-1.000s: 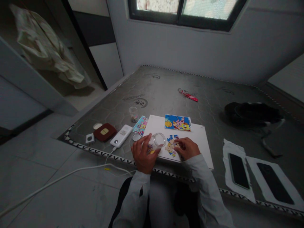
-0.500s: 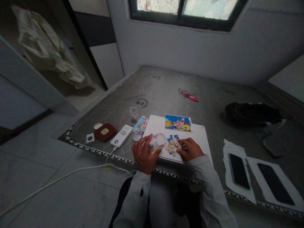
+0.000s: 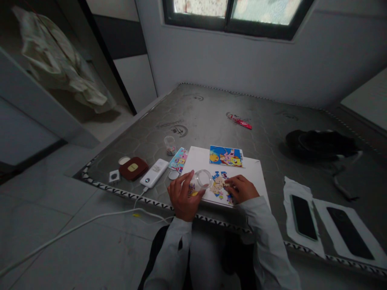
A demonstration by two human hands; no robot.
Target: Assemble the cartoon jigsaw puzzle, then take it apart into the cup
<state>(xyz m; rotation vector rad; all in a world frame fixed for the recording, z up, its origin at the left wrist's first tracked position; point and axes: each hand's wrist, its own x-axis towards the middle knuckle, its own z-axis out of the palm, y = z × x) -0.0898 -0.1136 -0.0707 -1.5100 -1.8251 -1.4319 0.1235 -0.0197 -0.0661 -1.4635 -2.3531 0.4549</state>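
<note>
My left hand (image 3: 183,196) is wrapped round a clear plastic jar (image 3: 203,179), tilted on its side over a white board (image 3: 254,173). Inside the jar, near my palm, some coloured bits show. Just right of its mouth lies a loose pile of jigsaw puzzle pieces (image 3: 218,186), many with their plain backs up. My right hand (image 3: 242,189) rests at the pile's right edge, fingers bent down onto the pieces; whether one is pinched between them is hidden. Behind the pile lies a colourful cartoon picture card (image 3: 226,156).
Left of the board are a round lid (image 3: 173,175), a second cartoon card (image 3: 179,159), a clear cup with small pieces (image 3: 170,146), a cabled white power bank (image 3: 155,173) and a brown case (image 3: 133,168). Two phones (image 3: 304,217) lie right. A red wrapper (image 3: 240,121) lies farther back.
My right hand's fingers have shifted slightly over the pile, and the pieces lie flatter and more spread, with more coloured faces showing near its front. The left hand and jar stay put.
</note>
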